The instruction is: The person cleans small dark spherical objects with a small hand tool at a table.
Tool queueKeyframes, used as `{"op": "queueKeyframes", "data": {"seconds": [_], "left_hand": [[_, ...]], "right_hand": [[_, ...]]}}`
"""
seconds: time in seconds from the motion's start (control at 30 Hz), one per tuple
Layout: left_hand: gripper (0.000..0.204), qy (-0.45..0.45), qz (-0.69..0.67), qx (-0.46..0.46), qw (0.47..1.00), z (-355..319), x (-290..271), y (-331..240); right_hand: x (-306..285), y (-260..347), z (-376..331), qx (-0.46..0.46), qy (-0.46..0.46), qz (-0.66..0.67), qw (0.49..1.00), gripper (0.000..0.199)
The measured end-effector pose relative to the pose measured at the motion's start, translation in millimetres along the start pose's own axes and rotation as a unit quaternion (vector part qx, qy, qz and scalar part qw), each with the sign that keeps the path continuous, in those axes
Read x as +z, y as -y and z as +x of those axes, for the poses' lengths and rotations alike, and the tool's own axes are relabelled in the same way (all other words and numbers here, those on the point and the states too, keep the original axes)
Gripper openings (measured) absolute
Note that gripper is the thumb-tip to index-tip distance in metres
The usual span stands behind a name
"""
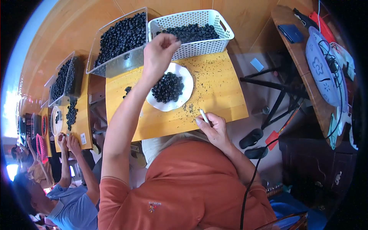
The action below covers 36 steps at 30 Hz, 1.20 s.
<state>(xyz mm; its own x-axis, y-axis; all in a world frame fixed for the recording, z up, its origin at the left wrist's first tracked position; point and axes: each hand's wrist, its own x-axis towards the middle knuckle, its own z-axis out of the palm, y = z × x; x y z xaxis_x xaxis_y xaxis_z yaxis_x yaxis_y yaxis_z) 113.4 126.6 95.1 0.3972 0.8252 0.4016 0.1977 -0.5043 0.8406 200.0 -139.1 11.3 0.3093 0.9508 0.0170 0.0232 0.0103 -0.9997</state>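
My left hand [163,51], fingers pinched together, is raised over the near rim of a white perforated basket [203,49]; what it holds, if anything, I cannot make out. Small dark round pieces [193,32], like berries or beads, lie inside the basket. Below that hand, a white wavy-edged plate [186,82] bears a heap of the same dark pieces [167,87]. At the table's near edge my right hand [214,130] is closed round a slim white pen-shaped tool [204,115], its tip pointing up and left.
A clear bin [115,63] full of dark pieces stands left of the basket. Dark crumbs litter the yellow table [226,88]. At left, a person in a blue shirt [76,207] works at another table. A brown side table [303,69] with a lilac basin [316,65] stands right.
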Motion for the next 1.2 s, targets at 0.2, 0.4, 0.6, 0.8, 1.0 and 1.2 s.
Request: {"op": "queueKeyframes", "data": {"seconds": [0.2, 0.4, 0.6, 0.8, 1.0, 1.2], "left_hand": [[0.023, 0.042, 0.126, 0.066, 0.989, -40, -3, 17], [0.024, 0.186, 0.254, 0.193, 0.929, -116, -27, 17], [0.025, 0.224, 0.345, 0.188, 0.892, -142, -30, 5], [0.026, 0.229, 0.336, 0.18, 0.896, -149, -31, 3], [0.021, 0.221, 0.305, 0.178, 0.909, -155, -32, 6], [0.021, 0.213, 0.281, 0.188, 0.917, -160, -33, 7]], "right_hand": [[-15, -4, -8, -0.016, -0.047, -0.017, 0.999, 0.018], [-20, -15, -18, 0.018, -0.035, -0.009, 0.999, 0.017], [-12, -11, -15, 0.018, -0.013, -0.013, 1.0, 0.017], [-11, -17, -14, -0.004, -0.015, -0.022, 1.0, 0.018], [-12, -20, -14, -0.005, -0.014, -0.022, 1.0, 0.018], [-12, -20, -15, 0.0, -0.012, -0.015, 1.0, 0.018]]}}
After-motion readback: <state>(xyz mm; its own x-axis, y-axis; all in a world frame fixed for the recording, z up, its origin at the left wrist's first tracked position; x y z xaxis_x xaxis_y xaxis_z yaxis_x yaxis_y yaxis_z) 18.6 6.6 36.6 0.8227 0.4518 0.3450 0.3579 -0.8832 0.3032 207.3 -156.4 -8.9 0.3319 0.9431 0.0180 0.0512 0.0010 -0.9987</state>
